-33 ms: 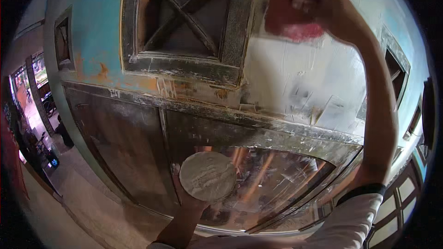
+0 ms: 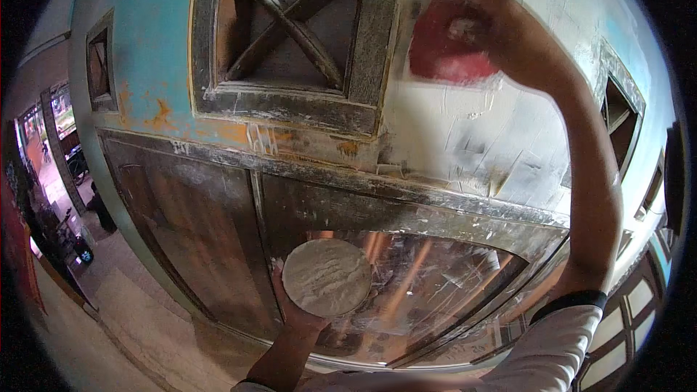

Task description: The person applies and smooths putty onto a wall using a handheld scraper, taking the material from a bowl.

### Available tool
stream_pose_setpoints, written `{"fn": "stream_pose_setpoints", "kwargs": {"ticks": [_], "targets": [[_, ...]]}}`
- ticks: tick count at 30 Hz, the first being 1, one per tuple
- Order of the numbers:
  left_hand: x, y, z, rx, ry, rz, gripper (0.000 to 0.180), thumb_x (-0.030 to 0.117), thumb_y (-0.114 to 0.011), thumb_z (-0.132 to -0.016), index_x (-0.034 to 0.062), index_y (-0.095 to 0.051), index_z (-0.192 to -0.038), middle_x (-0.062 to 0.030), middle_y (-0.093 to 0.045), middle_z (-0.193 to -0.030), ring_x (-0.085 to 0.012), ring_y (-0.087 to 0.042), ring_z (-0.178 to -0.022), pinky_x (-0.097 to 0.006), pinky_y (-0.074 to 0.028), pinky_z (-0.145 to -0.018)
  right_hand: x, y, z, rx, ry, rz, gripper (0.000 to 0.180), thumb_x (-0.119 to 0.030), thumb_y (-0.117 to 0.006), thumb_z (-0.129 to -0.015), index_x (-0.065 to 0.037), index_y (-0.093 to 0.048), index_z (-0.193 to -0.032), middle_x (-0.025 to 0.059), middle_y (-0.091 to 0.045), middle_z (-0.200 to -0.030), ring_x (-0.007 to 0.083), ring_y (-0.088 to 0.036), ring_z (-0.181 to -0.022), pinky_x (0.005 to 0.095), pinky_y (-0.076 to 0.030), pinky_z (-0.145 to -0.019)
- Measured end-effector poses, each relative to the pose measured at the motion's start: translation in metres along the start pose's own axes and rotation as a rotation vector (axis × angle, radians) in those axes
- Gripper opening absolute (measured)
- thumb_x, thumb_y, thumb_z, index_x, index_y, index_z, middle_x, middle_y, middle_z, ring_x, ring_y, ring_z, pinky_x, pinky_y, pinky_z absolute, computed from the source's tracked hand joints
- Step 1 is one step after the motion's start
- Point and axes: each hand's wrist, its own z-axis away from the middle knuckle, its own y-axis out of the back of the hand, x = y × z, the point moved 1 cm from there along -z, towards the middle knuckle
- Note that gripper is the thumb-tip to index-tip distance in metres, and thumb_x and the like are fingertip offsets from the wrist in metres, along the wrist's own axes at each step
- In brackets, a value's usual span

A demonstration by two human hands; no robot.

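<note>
A: How is the round container of grey paste (image 2: 327,277) supported?

B: It is carried low, in front of the glass pane (image 2: 417,287), by the left hand (image 2: 301,319). It is gripped from the left and from below; a thumb is seen beside the rim, while the other fingers are mostly hidden underneath. The paste face is turned up, presumably so that nothing is spilled and the surface can be reached easily.

A: And what is held by the right hand (image 2: 488,33)?

B: A red flat spreader (image 2: 434,47). The fingers are closed on its upper part, though they are too blurred to be counted. Its broad lower edge, smeared with white, is left uncovered, probably so that the full width can be laid on the wall.

A: Is the white-coated wall (image 2: 465,112) being touched by it?

B: That cannot be told; the blade is seen over the wall, just right of the wooden vent frame (image 2: 381,43) with its crossed bars (image 2: 290,22).

A: Why might the hands be set so far apart?

B: The raised arm is likely given free room that way, and the container is held below the spreader, out of its path.
</note>
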Motion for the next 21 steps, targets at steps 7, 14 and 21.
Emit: {"fn": "stream_pose_setpoints", "kwargs": {"ticks": [7, 14, 21], "targets": [[-0.006, -0.047, -0.006, -0.239, 0.187, 0.353, 0.088, 0.078, -0.041, -0.091, 0.0122, -0.046, -0.149, -0.0196, -0.048, -0.15, -0.0441, -0.048, -0.136, -0.068, -0.039, -0.111, 0.09, 0.067, -0.041, 0.364, -0.065, 0.331, 0.027, -0.011, -0.066, -0.096, -0.003, -0.064, -0.121, 0.0157, -0.07, -0.111, 0.0315, -0.069, -0.101, 0.0401, -0.057, -0.086], [-0.002, -0.056, -0.009, -0.461, 0.235, 0.395, 0.089, 0.076, -0.042, -0.091, 0.0093, -0.046, -0.149, -0.0208, -0.049, -0.149, -0.0439, -0.049, -0.135, -0.066, -0.039, -0.112, 0.075, 0.154, -0.033, 0.568, -0.335, 0.334, 0.023, -0.013, -0.065, -0.097, 0.0, -0.066, -0.117, 0.0195, -0.071, -0.105, 0.0287, -0.069, -0.093, 0.0437, -0.058, -0.082], [0.002, -0.002, -0.017, -0.14, -0.079, 0.03, 0.091, 0.074, -0.042, -0.094, 0.0012, -0.042, -0.15, -0.0286, -0.045, -0.149, -0.0508, -0.049, -0.131, -0.071, -0.041, -0.106, 0.006, 0.002, 0.025, 0.121, 0.15, 0.316, 0.023, -0.012, -0.064, -0.096, -0.005, -0.064, -0.118, 0.0183, -0.072, -0.107, 0.0353, -0.07, -0.099, 0.045, -0.055, -0.095]]}}
